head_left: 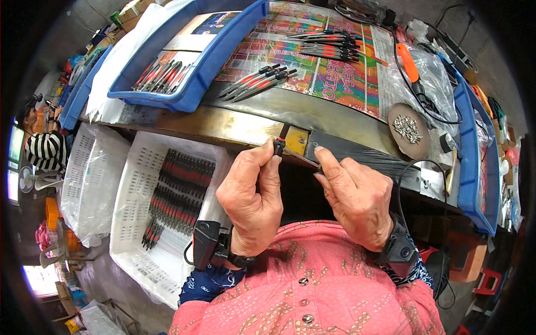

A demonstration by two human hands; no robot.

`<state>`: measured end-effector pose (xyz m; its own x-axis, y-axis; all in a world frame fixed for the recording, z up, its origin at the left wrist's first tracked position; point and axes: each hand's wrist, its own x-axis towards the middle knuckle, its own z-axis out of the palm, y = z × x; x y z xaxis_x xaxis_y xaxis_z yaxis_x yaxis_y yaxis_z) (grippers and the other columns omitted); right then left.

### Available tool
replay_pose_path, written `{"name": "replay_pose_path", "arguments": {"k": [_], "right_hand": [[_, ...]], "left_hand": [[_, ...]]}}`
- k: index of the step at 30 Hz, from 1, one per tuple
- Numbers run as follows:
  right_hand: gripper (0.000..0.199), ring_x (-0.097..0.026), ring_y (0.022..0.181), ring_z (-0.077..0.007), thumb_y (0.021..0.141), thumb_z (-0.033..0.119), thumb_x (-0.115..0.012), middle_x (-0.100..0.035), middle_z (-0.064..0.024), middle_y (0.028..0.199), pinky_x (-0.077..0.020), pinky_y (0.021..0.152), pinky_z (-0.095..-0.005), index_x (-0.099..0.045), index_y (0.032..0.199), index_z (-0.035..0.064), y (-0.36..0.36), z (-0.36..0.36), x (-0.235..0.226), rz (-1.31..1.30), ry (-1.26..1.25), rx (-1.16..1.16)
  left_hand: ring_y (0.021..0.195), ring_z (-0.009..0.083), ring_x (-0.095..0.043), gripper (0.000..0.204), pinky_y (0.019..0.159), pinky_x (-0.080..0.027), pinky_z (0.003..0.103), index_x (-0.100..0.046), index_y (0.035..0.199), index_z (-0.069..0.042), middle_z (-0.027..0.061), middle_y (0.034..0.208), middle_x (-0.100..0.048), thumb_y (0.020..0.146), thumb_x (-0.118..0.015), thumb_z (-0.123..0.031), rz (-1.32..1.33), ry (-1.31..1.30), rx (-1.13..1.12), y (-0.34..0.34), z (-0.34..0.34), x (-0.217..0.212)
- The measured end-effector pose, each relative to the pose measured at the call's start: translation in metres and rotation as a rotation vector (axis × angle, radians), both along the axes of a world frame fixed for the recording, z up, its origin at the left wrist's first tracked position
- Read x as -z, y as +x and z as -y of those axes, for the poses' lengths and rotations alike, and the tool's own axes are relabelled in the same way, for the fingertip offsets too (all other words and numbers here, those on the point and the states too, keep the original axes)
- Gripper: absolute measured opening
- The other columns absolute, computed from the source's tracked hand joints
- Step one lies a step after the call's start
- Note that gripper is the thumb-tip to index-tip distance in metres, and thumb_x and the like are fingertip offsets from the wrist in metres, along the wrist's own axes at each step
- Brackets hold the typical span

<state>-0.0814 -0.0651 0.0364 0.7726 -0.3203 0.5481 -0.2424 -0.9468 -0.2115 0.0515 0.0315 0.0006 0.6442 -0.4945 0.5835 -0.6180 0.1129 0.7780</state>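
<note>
My left hand [251,195] pinches a black and red pen part [280,144] upright between thumb and fingers at the front edge of the workbench. My right hand [357,201] is closed just right of it, thumb and forefinger together beside a yellow metal block [296,142] and a black strip [357,160] on that edge. Whatever its fingertips hold is too small to make out. Grey pens [257,82] with red and black parts lie beyond my left hand. To the right, a brown dish [412,151] carries small silver pen tips [406,128].
Left of my lap stands a white crate [125,223] with rows of black and red pen parts [177,204]. A blue tray [156,100] of pens sits at back left, another blue tray [479,212] at right. An orange-handled tool [408,62] with a cable lies at back right.
</note>
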Motion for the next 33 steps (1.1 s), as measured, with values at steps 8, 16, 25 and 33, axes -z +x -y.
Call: {"name": "replay_pose_path", "arguments": {"k": [8,16,25,33], "right_hand": [[0.047,-0.051,0.056,-0.0234,0.07,0.003,-0.07,-0.049,-0.0089,0.068,-0.0417,0.051,-0.0342,-0.059,0.115,0.0024,0.001,0.002,0.001,0.04,-0.033,0.005],[0.022,-0.052,0.065,-0.0348,0.082,0.006,-0.062,-0.051,-0.0147,0.075,-0.0422,0.058,-0.0402,-0.055,0.101,-0.0006,-0.005,0.01,-0.016,-0.093,0.457,-0.119],[0.041,-0.053,0.057,-0.0271,0.071,-0.002,-0.068,-0.05,-0.0113,0.07,-0.0434,0.051,-0.0356,-0.056,0.111,-0.0028,0.004,-0.002,-0.002,0.012,0.016,-0.034],[0.042,-0.054,0.059,-0.0253,0.069,-0.003,-0.067,-0.053,-0.0111,0.074,-0.0448,0.053,-0.0352,-0.059,0.11,-0.0022,0.003,-0.002,0.004,0.105,-0.106,0.045]], "left_hand": [[0.065,0.005,-0.054,0.014,0.057,-0.044,0.018,-0.061,0.103,0.002,0.0033,0.084,-0.063,0.089,-0.057,0.0,0.018,-0.015,0.001,0.001,0.004,0.004],[0.062,0.0059,-0.053,0.013,0.055,-0.044,0.018,-0.061,0.102,0.003,0.0044,0.081,-0.061,0.09,-0.056,0.001,0.043,-0.041,-0.002,-0.003,0.003,0.003],[0.064,0.0051,-0.054,0.011,0.056,-0.044,0.018,-0.061,0.1,0.003,0.0035,0.082,-0.062,0.091,-0.056,-0.002,0.041,0.005,-0.04,-0.001,0.002,-0.001],[0.067,0.0056,-0.056,0.012,0.058,-0.045,0.018,-0.061,0.101,0.003,0.0021,0.081,-0.062,0.09,-0.056,0.001,0.088,-0.007,-0.051,-0.004,0.008,0.001]]}}
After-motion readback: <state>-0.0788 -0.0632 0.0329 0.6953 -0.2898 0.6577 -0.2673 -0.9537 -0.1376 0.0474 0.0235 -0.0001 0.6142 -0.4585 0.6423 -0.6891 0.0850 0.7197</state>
